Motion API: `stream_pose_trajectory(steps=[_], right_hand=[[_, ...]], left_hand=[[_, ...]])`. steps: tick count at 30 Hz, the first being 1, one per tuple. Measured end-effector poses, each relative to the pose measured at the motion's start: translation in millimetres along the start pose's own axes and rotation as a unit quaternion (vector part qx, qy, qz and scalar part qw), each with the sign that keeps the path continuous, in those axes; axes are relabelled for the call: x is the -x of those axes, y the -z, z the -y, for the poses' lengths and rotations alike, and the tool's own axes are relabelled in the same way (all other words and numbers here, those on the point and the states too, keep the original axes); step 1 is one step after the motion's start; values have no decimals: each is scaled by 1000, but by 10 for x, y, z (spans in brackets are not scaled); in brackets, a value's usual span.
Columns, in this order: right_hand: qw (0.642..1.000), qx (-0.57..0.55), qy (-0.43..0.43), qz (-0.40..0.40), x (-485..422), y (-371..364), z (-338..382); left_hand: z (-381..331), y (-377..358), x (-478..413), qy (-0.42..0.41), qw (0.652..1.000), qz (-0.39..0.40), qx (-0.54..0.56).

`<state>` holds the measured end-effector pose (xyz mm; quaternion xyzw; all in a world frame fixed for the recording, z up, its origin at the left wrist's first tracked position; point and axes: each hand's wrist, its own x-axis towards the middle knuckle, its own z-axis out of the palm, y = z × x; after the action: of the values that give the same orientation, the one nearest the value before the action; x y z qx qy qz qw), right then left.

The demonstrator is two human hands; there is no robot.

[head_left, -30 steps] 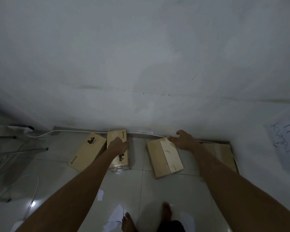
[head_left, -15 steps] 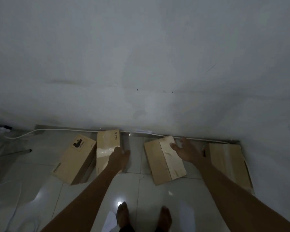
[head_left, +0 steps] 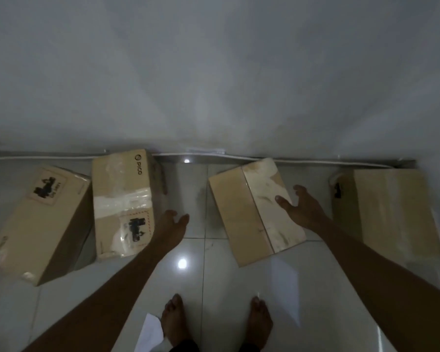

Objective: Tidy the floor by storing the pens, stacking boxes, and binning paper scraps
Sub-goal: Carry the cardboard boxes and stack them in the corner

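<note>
1. While both arms reach toward the wall in the head view, four cardboard boxes lie in a row along its foot, none stacked yet.
2. Right hand (head_left: 302,209): open, fingers spread, empty; it sits at the right edge of the plain taped box (head_left: 255,212), fingertips over the top face, contact uncertain.
3. Plain taped box: long axis runs from 11 to 5 o'clock; it lies at 9 o'clock from the right hand and at 3 o'clock from the left, so the right hand is clearly nearer.
4. Left hand (head_left: 173,224): open, loosely curled, empty; just beside the near right corner of the PICO box (head_left: 122,199), which lies at 10 o'clock from it.
5. Labelled box (head_left: 38,224): at far left, tilted, touching the PICO box.
6. Large flat box (head_left: 394,212): at far right, apart from the others.
7. Paper scrap (head_left: 150,331): by the left foot, unbinned; a second sheet (head_left: 286,288) lies ahead of the right foot.
8. Pens: none visible.
</note>
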<state>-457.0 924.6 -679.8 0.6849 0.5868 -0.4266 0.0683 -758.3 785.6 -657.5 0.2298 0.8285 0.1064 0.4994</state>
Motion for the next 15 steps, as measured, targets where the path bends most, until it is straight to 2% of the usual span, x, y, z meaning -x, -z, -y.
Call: stream_pose_trajectory(steps=[4, 9, 15], right_hand=[[1000, -6, -16, -26, -562, -293, -356], [997, -34, -47, -53, -1119, -624, -665], [991, -75, -77, -79, -1360, -919, -779]], left_hand=[[157, -427, -534, -12, 1000, 4, -20], [241, -878, -1042, 12, 997, 51, 53], [251, -1280, -1359, 34, 991, 109, 74]])
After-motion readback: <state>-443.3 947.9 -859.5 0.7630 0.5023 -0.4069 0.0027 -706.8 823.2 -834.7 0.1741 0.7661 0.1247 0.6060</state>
